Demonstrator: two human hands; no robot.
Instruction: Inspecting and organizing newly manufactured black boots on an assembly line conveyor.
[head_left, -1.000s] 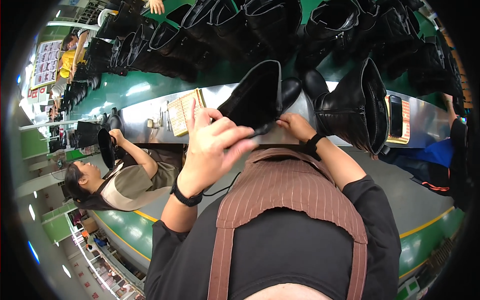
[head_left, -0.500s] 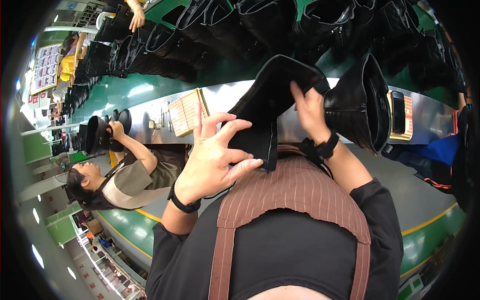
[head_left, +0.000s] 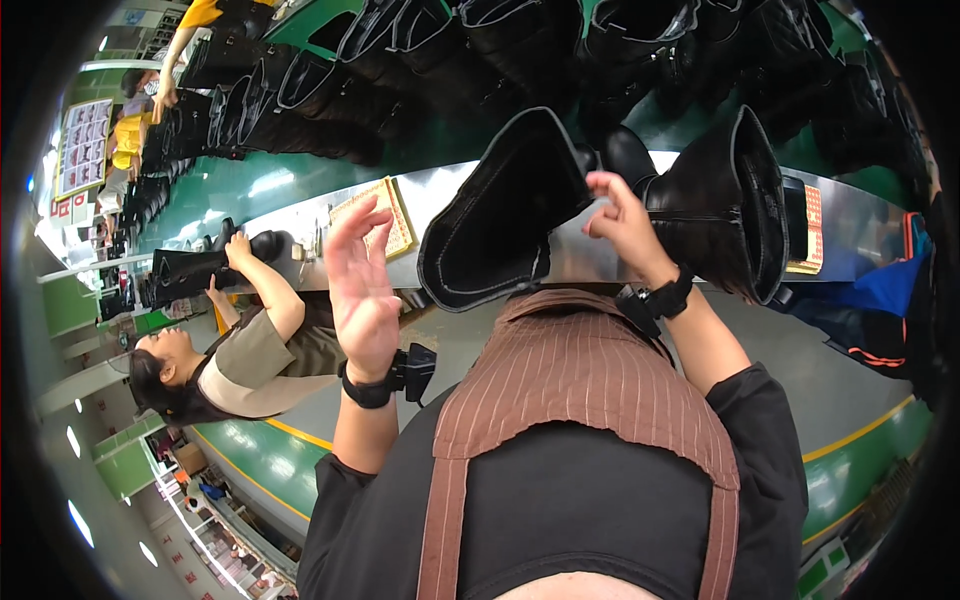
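Note:
A black boot [head_left: 505, 200] lies in front of me on the bench, its wide shaft opening turned toward me with the dark lining showing. My left hand [head_left: 362, 290] is raised to the left of that opening, fingers apart and holding nothing. Close by the boot's right edge is my right hand [head_left: 632, 232], thumb and forefinger bent with a gap between them; it appears to hold nothing. Just right of it lies a second black boot [head_left: 700, 215] with a zipper along its shaft, its opening facing right.
The metal bench [head_left: 440, 185] carries a yellow patterned pad [head_left: 398, 215] and small tools [head_left: 305, 248] at left. A black phone-like object [head_left: 794, 195] rests on another pad [head_left: 813, 230]. Several black boots [head_left: 480, 60] stand beyond. At left, a co-worker [head_left: 270, 350] handles a boot [head_left: 185, 275].
Both hands have come off the boot's shaft; the left moved left and up. The shaft, folded before, now gapes toward me. The co-worker's boot has tilted over, and the far arm moved left.

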